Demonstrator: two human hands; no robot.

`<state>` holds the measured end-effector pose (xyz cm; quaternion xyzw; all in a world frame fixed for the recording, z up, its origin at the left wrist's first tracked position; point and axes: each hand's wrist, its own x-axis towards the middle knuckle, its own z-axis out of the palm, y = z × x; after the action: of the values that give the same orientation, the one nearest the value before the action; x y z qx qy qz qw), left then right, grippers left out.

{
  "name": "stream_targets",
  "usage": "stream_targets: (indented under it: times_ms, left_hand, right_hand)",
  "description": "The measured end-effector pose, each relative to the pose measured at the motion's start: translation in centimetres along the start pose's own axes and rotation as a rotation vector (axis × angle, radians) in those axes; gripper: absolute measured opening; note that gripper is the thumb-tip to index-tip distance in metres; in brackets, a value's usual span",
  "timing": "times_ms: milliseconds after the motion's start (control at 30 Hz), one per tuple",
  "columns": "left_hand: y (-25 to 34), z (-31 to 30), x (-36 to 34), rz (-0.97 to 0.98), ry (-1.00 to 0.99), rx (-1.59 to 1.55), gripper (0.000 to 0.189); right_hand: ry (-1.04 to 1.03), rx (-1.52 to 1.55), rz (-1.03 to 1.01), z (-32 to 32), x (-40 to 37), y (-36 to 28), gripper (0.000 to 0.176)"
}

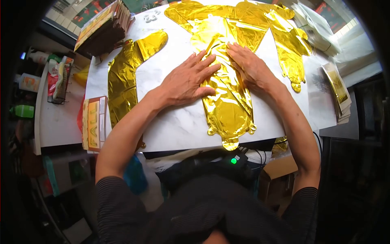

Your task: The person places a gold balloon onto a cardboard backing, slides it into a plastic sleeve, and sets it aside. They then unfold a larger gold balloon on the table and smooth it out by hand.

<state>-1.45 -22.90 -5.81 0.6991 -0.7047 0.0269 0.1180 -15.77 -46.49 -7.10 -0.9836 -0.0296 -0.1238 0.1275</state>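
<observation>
A flat gold foil balloon (227, 107) lies lengthwise on the table in front of me, its rounded, tabbed end near the front edge. My left hand (187, 79) rests on its left side, fingers spread across the foil and thumb stretched out. On the right side, my right hand (251, 67) lies with its fingers extended along the foil's edge; part of those fingers is hard to see. To the left is a bent gold foil balloon (124, 79). Another gold foil piece (288, 46) hangs down at the right from the foil spread across the back.
A stack of printed cards (101, 26) stands at the back left, with more cards (94, 126) at the left edge. Clear plastic packets (315, 28) sit at the back right. Gold-faced packets (338, 91) lie by the right edge of the white table (170, 134).
</observation>
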Motion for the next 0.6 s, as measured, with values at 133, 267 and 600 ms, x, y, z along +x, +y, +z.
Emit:
stream_targets:
  times_ms: [133,267,600]
  left_hand:
    - [0.0,0.2,0.0,0.020,0.000,0.037,0.068]
    - [-0.1,0.3,-0.1,0.006,0.021,0.022,0.065]
    - [0.0,0.4,-0.2,-0.002,-0.004,0.014,0.063]
  right_hand:
    - [0.004,0.029,-0.056,-0.8,-1.8,-0.5,0.048]
    - [-0.084,0.063,-0.079,-2.9,-6.4,-3.1,0.066]
    - [-0.126,0.120,-0.040,-6.5,-15.3,-8.7,0.057]
